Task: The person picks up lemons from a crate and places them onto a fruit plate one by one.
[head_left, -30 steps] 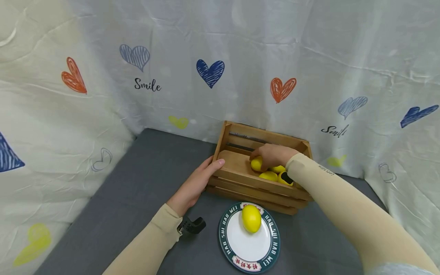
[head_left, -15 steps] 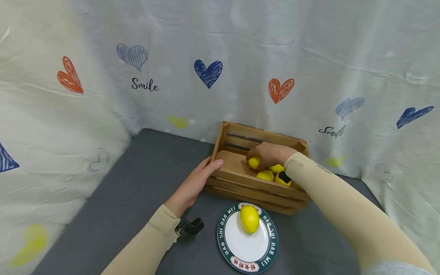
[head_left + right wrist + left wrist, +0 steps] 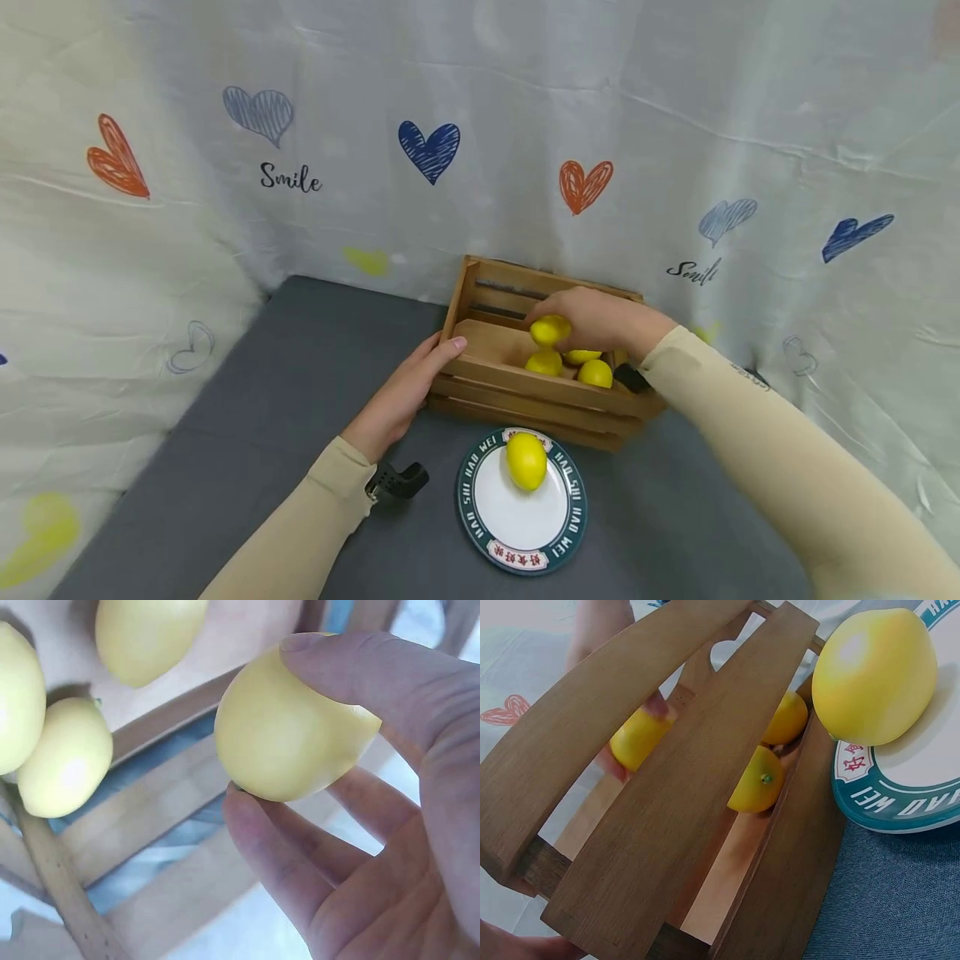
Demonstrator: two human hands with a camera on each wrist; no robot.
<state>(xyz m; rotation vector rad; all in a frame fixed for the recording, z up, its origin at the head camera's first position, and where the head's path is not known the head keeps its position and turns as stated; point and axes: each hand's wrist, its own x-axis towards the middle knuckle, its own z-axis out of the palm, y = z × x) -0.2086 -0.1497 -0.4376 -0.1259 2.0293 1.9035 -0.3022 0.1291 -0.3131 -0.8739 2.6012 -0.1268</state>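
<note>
My right hand (image 3: 596,321) pinches a yellow lemon (image 3: 551,330) between thumb and fingers, raised inside the slatted wooden crate (image 3: 517,376). In the right wrist view the held lemon (image 3: 281,731) is apart from the others. Beneath it lie a lemon (image 3: 543,362) near the front slat and another lemon (image 3: 595,373) to its right, with a third partly hidden by the hand. My left hand (image 3: 401,392) grips the crate's left end, thumb over the rim; its other fingers are mostly hidden. One lemon (image 3: 527,461) rests on a white plate (image 3: 517,523) with a green lettered rim.
The plate stands on the dark grey tabletop (image 3: 300,375), in front of the crate. Behind the crate hangs a pale curtain (image 3: 502,208) printed with hearts. A black strap device (image 3: 405,482) sits at the left wrist.
My right hand has lifted a lemon up from among the others in the crate. The left hand stays on the crate's end. The head view has shifted slightly.
</note>
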